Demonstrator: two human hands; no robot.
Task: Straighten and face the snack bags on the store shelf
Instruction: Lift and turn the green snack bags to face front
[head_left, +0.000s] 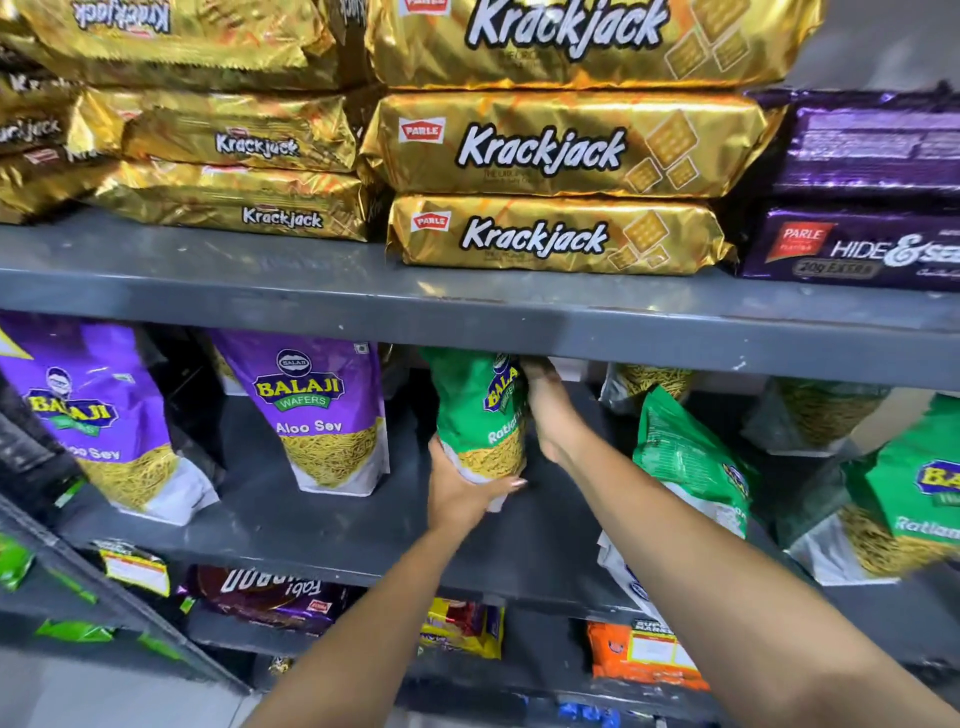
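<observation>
A green Balaji Ratlami Sev bag (480, 410) stands upright in the middle of the grey middle shelf (291, 525), its top just under the shelf above. My left hand (462, 493) cups its bottom from below and the left. My right hand (550, 410) lies flat against its right side, fingertips up near the top. Two purple Aloo Sev bags (327, 415) (98, 415) stand to the left, facing front. Another green bag (691, 457) leans tilted just right of my right arm. A third green bag (904, 499) stands at the far right.
The upper shelf (208, 280) carries stacked gold Krackjack packs (550, 234) and purple Hide & Seek packs (857, 249). Clear sev bags (660, 384) stand at the back right of the middle shelf. The lower shelf holds dark purple (270, 597), yellow (462, 629) and orange packs (644, 654).
</observation>
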